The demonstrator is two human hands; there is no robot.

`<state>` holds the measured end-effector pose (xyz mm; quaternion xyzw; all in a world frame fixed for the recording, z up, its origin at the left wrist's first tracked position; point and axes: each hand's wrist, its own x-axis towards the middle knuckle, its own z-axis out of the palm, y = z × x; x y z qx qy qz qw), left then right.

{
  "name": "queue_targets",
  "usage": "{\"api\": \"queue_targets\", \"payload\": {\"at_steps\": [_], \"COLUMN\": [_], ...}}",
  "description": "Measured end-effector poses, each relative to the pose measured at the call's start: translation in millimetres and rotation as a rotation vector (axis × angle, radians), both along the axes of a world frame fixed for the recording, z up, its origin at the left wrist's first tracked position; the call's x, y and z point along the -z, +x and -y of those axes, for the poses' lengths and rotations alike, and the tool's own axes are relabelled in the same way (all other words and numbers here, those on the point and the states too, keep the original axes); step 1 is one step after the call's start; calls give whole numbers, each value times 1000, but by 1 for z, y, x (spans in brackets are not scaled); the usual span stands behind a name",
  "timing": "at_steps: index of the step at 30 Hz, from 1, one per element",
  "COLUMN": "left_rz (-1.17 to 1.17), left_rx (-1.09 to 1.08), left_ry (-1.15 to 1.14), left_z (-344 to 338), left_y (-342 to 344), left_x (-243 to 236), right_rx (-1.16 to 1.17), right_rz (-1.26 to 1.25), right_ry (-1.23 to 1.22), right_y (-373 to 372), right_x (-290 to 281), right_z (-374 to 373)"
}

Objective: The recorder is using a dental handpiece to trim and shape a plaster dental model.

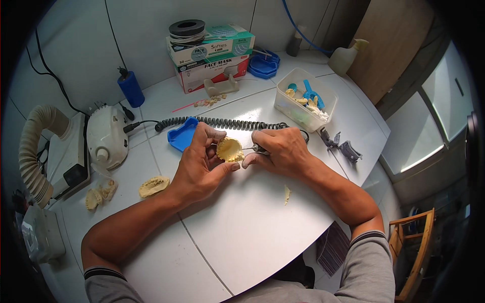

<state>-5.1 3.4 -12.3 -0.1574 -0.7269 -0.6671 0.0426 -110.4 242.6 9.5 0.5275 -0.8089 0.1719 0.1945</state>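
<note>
My left hand [196, 165] is closed around a pale yellow plaster dental cast [230, 149], its row of teeth curving along the rim. From the right, my right hand [284, 149] grips a slim rotary handpiece [258, 148], mostly hidden by the fingers. The handpiece's thin tip points at the cast's right side; whether it touches cannot be made out. My right thumb lies close to the cast's lower right edge. Beneath the hands, a thin plaster sliver [287, 195] lies on the white table. Another yellow cast [154, 186] rests beside my left forearm.
A black coiled cord [217, 122] runs behind my hands from a white control box [107, 137]. Nearby sits a blue tray [178, 138]. A clear tub [302, 117] holds plaster pieces and blue tools. Stacked boxes [209, 70], a ribbed hose [31, 151] and a grey articulator [348, 150] stand around.
</note>
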Motion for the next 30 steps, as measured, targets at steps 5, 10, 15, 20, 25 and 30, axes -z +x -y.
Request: {"api": "queue_targets", "payload": {"at_steps": [5, 10, 15, 20, 25, 30], "left_rz": [-28, 23, -37, -41, 24, -33], "left_rx": [-17, 23, -12, -5, 45, 3], "left_ry": [19, -12, 48, 23, 21, 34], "left_z": [-1, 2, -2, -2, 1, -1], "left_y": [2, 4, 2, 3, 4, 4], "left_x": [-2, -4, 6, 2, -2, 1], "right_rx": [14, -20, -42, -70, -62, -59], "right_rz": [-30, 5, 36, 50, 71, 60], "right_ry": [65, 58, 61, 71, 77, 75], "right_y": [-2, -4, -4, -2, -1, -1], "right_x": [-7, -6, -9, -9, -8, -7], "right_z": [-3, -3, -2, -1, 0, -1]}}
